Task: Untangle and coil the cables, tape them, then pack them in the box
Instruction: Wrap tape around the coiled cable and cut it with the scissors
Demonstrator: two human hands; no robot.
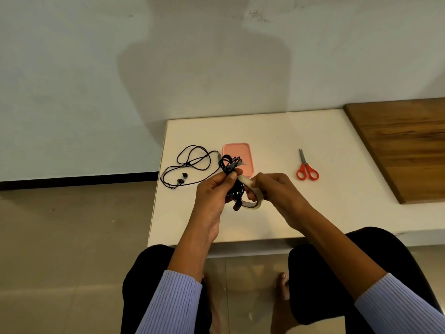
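White counter [337, 213], pink box [245, 150] toward far edge, loose earphone cable [192, 165] near left edge, red scissors [307, 168] off right. Above near edge: left hand [214, 196] gripping coiled cable [232, 165], long axis upright; right hand [274, 189] closed round tape roll [252, 192], touching coil's right side. Likely taping next, scissors nearer right hand.

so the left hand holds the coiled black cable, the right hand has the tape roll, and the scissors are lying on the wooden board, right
Not quite. The head view shows the red-handled scissors lying on the white table, apart from the wooden board to their right. The rest holds: the left hand grips the coiled black cable and the right hand holds the tape roll.
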